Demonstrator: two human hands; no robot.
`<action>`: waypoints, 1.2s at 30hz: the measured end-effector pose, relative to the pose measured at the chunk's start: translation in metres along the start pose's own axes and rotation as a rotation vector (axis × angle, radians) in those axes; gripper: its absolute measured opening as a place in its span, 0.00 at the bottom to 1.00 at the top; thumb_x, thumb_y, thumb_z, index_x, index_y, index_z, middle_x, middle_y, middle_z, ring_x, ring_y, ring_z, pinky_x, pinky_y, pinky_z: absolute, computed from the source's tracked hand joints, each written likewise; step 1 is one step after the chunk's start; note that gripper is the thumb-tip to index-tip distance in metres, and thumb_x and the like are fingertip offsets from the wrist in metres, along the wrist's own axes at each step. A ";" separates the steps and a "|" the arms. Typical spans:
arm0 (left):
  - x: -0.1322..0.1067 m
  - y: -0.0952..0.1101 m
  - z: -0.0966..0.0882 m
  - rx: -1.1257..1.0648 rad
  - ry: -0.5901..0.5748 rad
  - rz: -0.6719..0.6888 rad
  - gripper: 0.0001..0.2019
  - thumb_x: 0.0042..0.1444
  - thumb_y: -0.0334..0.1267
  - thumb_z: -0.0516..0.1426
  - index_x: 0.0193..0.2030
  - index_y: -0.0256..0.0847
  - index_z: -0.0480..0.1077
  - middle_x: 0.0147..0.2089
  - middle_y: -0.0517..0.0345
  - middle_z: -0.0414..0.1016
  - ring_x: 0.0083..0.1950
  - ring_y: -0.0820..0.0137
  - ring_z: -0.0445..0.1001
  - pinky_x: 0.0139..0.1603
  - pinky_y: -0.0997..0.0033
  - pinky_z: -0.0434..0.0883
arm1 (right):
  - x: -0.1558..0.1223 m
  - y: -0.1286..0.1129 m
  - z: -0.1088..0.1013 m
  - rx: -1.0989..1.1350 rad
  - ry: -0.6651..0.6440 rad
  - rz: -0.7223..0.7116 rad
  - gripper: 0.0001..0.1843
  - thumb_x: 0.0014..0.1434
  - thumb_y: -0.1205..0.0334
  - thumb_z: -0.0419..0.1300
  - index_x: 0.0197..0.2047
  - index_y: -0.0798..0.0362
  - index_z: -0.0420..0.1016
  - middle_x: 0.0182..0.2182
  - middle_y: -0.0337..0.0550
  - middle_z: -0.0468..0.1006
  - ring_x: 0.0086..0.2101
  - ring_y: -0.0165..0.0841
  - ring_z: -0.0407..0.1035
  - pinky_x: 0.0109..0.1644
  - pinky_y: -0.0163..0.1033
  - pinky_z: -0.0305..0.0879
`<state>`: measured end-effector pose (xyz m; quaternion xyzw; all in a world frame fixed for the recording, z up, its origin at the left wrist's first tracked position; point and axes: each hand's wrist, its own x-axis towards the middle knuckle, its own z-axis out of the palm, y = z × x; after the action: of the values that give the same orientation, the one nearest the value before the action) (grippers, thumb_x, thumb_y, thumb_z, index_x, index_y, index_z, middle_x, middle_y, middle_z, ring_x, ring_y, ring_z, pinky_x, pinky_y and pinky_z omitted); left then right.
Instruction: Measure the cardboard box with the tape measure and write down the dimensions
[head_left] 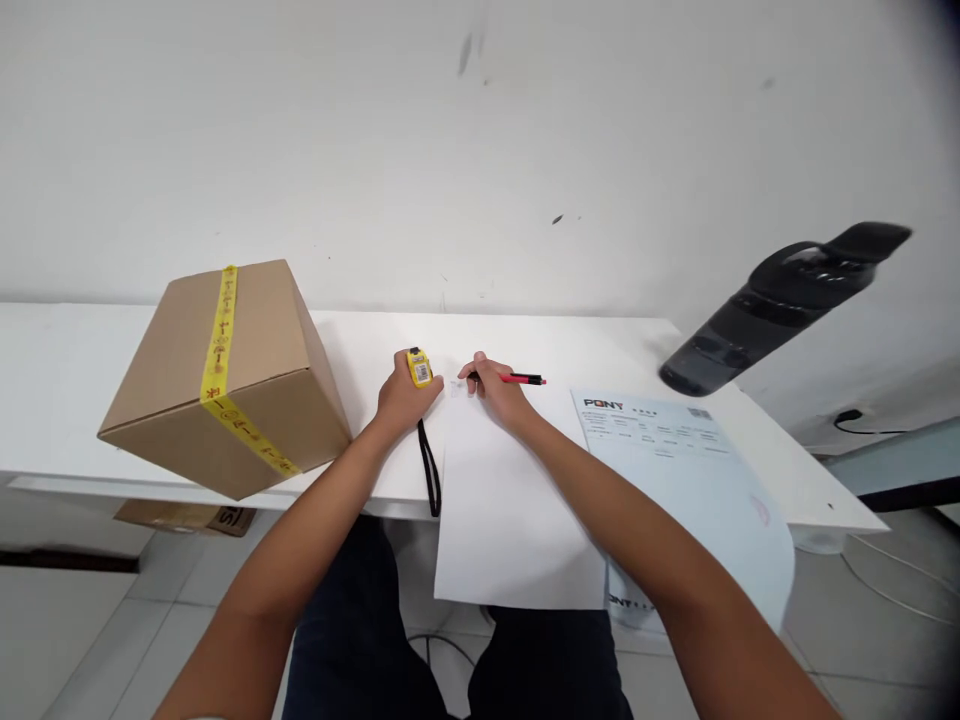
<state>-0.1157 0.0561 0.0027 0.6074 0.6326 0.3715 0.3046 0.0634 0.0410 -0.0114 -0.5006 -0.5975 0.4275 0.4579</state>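
Plainly smooth paper (517, 530), slim pen (523, 379), tape measure (420, 369)

The white table (525, 338) has a brown box (259, 360) on the left, a white paper (506, 510) and a pale blue sheet (701, 505) hanging over its front edge, and a dark bottle (769, 315).

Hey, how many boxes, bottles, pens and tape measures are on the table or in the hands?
Brown cardboard box: 1
Dark cylindrical bottle: 1
Slim red-and-black pen: 1
Small yellow tape measure: 1
Total: 4
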 end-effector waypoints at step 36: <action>-0.004 0.004 -0.002 0.107 0.002 0.017 0.25 0.54 0.50 0.61 0.55 0.50 0.57 0.48 0.58 0.78 0.46 0.63 0.77 0.44 0.65 0.68 | -0.007 -0.001 0.007 -0.144 0.083 0.007 0.19 0.58 0.49 0.57 0.22 0.48 0.59 0.21 0.33 0.58 0.26 0.31 0.55 0.31 0.38 0.51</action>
<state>-0.1148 0.0521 0.0073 0.6279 0.6465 0.3404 0.2680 0.0568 0.0340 -0.0123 -0.5518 -0.6054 0.3637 0.4435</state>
